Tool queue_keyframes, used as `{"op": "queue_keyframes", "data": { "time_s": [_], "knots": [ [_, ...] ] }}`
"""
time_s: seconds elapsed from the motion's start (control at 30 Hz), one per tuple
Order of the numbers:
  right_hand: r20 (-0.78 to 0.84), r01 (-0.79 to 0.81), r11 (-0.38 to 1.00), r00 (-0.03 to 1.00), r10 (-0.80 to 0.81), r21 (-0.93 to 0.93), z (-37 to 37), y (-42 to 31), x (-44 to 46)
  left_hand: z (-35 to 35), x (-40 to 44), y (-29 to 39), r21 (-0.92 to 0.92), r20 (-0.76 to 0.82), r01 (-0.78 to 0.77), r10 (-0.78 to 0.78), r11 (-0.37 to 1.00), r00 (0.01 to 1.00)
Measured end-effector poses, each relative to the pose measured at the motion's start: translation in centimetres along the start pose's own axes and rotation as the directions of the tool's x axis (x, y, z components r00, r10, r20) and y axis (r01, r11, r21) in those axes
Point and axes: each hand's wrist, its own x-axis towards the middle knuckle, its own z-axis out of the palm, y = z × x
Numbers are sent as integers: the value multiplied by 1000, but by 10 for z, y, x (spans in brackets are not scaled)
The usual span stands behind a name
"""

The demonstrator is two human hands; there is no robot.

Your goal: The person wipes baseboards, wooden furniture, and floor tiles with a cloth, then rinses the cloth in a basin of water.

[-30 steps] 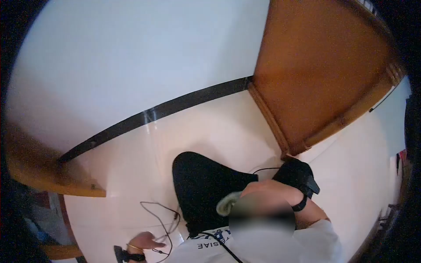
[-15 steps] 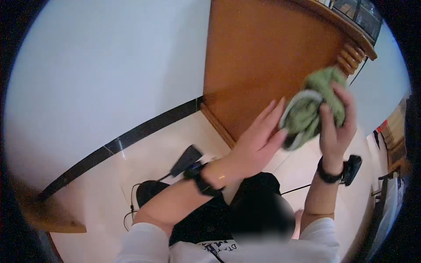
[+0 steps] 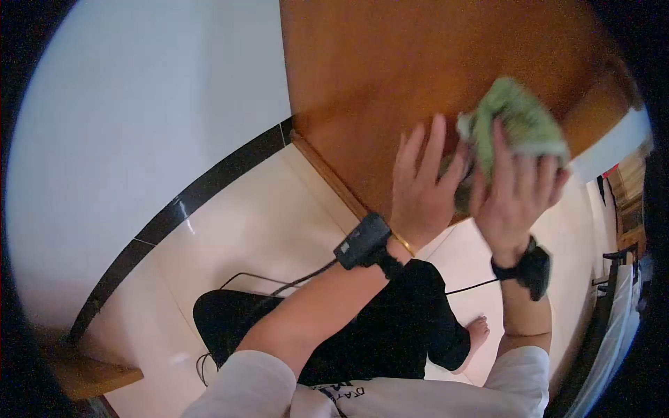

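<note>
A crumpled green cloth (image 3: 523,115) with a pale edge is in front of the brown wooden panel (image 3: 376,90), slightly blurred. My right hand (image 3: 512,198) has its fingers over the lower part of the cloth and holds it. Just left of the cloth is my left hand (image 3: 425,191), its fingers spread and pointing up. Its thumb side is close to the cloth's left edge; whether they touch I cannot tell. Both wrists carry black strapped devices with cables.
The white wall (image 3: 146,104) with a black skirting strip (image 3: 188,198) runs along the left. Pale floor tiles (image 3: 230,223) lie below. A wooden piece (image 3: 104,376) sits at lower left. My black-clad legs (image 3: 390,320) and a bare foot (image 3: 478,333) are beneath my arms.
The view has shifted toward the panel. My right hand has turned so its back shows, with the cloth bunched above it. My left hand has swung upright and its fingers have spread.
</note>
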Motion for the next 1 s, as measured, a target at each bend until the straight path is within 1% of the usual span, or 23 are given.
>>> {"op": "queue_keyframes", "data": {
  "time_s": [0.03,0.1,0.17,0.2,0.23,0.27,0.33,0.37,0.43,0.47,0.5,0.53,0.57,0.63,0.67,0.7,0.77,0.8,0.87,0.9,0.93,0.97,1.0],
  "knots": [
    [34,34,998,999,-36,44,9,-14,-20,9,-26,-11,-7,39,69,-68,998,997],
    [259,185,979,945,-201,85,27,-38,-70,26,-81,-29,115,177,251,-268,961,947],
    [427,279,929,829,-362,245,39,-63,-115,24,-113,-41,30,213,472,-467,881,858],
    [474,284,902,777,-415,324,45,-76,-140,27,-131,-47,37,265,548,-537,836,801],
    [513,281,872,720,-468,401,52,-91,-162,32,-148,-54,47,315,618,-599,785,736],
    [537,284,866,692,-483,412,56,-105,-176,37,-166,-62,62,361,682,-654,729,665],
    [578,292,853,636,-511,432,65,-130,-192,41,-199,-81,-53,385,771,-699,634,602],
    [615,348,836,567,-548,425,71,-142,-191,45,-217,-91,-110,402,808,-717,579,569],
    [686,453,793,420,-594,408,79,-169,-186,68,-266,-125,7,571,909,-748,417,339],
    [725,377,814,385,-571,441,82,-179,-189,76,-285,-138,76,639,940,-740,334,211],
    [734,359,798,329,-594,485,95,-191,-191,77,-296,-146,-94,694,992,-709,85,126],
    [738,338,780,274,-616,526,110,-205,-191,76,-303,-153,-239,755,954,-652,-178,68],
    [741,297,784,267,-616,545,125,-217,-191,80,-308,-165,-343,818,832,-575,-437,35],
    [747,212,789,253,-615,577,148,-240,-178,84,-310,-180,-352,891,596,-454,-721,-23],
    [742,164,793,283,-608,587,154,-245,-174,87,-311,-189,-328,923,446,-383,-832,-34],
    [738,113,794,309,-600,598,158,-252,-165,80,-295,-193,-376,908,384,-417,-844,-27],
    [663,99,777,461,-589,622,184,-273,-160,54,-242,-203,-461,876,260,-482,-849,-22],
    [622,87,767,530,-576,636,199,-284,-159,54,-230,-218,-506,847,241,-530,-828,-42],
    [674,-76,757,518,-527,649,241,-324,-140,52,-211,-256,-592,785,217,-616,-776,-62],
    [700,-155,746,507,-503,648,261,-343,-129,46,-201,-274,-627,765,223,-644,-746,-5],
    [646,-79,753,578,-499,653,283,-360,-121,37,-190,-292,-662,741,225,-670,-715,51],
    [627,-33,760,589,-510,649,293,-374,-97,29,-181,-310,-697,712,222,-694,-682,104],
    [608,14,766,599,-521,642,302,-389,-72,22,-174,-327,-693,711,259,-697,-673,94]
  ]
}}
